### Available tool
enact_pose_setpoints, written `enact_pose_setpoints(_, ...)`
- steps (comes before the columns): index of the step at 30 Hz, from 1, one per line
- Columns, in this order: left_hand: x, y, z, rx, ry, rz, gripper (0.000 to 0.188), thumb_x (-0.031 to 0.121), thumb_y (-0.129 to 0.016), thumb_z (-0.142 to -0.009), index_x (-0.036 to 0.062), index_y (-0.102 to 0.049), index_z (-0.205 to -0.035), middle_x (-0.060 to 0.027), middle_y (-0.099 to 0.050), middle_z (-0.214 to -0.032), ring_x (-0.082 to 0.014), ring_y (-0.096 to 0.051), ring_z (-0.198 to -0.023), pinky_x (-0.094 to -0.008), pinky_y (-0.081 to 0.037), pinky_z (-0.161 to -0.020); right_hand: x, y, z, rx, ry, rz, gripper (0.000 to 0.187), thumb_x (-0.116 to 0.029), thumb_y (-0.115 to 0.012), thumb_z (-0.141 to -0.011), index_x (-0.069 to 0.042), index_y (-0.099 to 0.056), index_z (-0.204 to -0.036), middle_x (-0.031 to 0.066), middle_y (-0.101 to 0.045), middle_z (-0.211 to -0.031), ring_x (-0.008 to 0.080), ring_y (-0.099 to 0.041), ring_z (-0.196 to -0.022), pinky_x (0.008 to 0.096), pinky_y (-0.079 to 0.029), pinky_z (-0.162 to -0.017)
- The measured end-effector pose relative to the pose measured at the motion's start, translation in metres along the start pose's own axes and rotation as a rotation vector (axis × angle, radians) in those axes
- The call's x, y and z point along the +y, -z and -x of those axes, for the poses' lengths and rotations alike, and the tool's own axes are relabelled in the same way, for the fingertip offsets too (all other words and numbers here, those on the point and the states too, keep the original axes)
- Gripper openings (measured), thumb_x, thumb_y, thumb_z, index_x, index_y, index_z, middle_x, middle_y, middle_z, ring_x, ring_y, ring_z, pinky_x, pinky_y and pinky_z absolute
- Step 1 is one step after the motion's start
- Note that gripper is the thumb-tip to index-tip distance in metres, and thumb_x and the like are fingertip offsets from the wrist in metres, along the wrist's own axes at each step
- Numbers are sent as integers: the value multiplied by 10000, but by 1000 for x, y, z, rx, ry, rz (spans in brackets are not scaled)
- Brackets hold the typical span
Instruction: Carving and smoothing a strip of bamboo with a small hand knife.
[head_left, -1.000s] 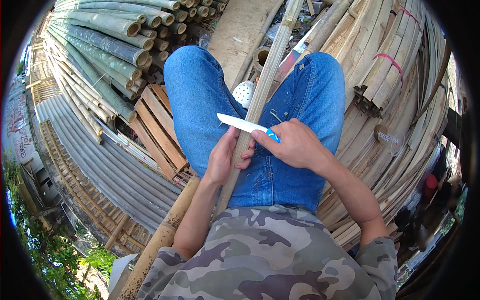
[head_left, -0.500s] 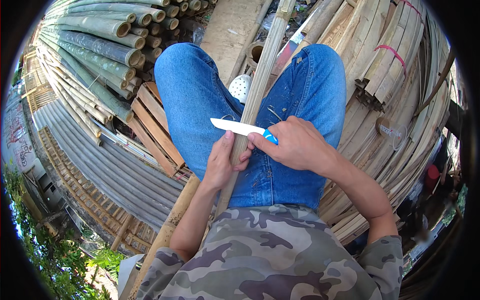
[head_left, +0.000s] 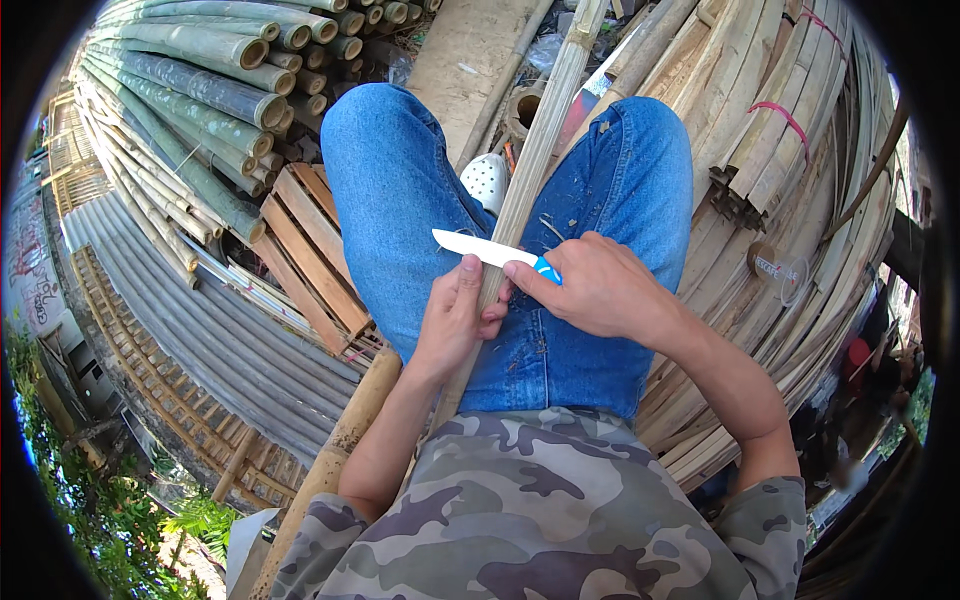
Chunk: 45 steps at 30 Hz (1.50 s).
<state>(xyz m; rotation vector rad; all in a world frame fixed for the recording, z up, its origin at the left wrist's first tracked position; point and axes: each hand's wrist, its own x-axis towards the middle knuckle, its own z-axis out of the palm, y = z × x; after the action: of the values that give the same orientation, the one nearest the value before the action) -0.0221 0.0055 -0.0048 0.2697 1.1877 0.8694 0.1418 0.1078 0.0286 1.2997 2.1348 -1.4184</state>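
Observation:
A long bamboo strip (head_left: 545,135) runs from between my knees down toward my waist. My left hand (head_left: 458,312) is wrapped round it from the left, its thumb up by the back of the blade. Across the strip lies a knife (head_left: 478,245) with a pale blade and a blue and white handle, its tip pointing left. My right hand (head_left: 605,285) grips the handle, with the thumb pressed along it near the strip. Small shavings cling to my jeans (head_left: 400,190) on the thighs.
At upper left lie stacked green bamboo poles (head_left: 190,85). Split bamboo slats (head_left: 730,310) cover the right side, with a tied bundle (head_left: 770,150) on top. A wooden crate (head_left: 310,260) and corrugated sheet (head_left: 200,310) are left; a bamboo pole (head_left: 345,430) passes by my left arm.
Both hands, the knife and the strip have shifted slightly to the right in the picture. The knife still lies across the strip, and both grips are the same.

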Motion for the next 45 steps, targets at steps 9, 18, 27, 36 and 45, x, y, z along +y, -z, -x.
enact_pose_setpoints(9,3,-3,-5,23,39,-21,534,544,-360,-1016,46,-551,-1011,1,-481,-720,-28,-351,-519,-183,-270,-421,1,1,-3,9,-27,-36,630,-498,-515,-927,63,-669,-687,275,-604,-631,452,-627,-637,507,-506,-618)
enact_pose_setpoints(18,2,-8,-5,100,53,-116,566,593,-359,-993,62,-557,-998,17,-466,-674,-18,-340,-496,-176,-258,-409,7,-7,-2,85,40,-4,654,-500,-494,-950,51,-633,-625,263,-528,-553,427,-584,-564,501,-455,-557)
enact_pose_setpoints(27,5,-11,-5,142,57,-116,560,591,-379,-993,69,-582,-1001,16,-484,-660,-16,-368,-505,-167,-288,-416,8,-7,-2,124,45,-20,596,-490,-522,-924,40,-690,-710,278,-613,-634,459,-632,-652,516,-513,-620)
enact_pose_setpoints(36,15,-17,-6,154,169,-151,634,607,-335,-1003,32,-602,-982,51,-394,-586,-15,-296,-446,-188,-232,-380,8,9,-3,171,60,22,581,-499,-520,-919,6,-704,-699,256,-623,-631,447,-643,-662,504,-519,-641)
enact_pose_setpoints(45,12,-15,-2,83,110,-106,666,584,-283,-1021,11,-607,-1122,48,-397,-612,-22,-304,-461,-175,-245,-384,59,65,-33,469,76,-264,703,-557,-488,-943,46,-599,-599,194,-511,-499,346,-511,-467,459,-390,-497)
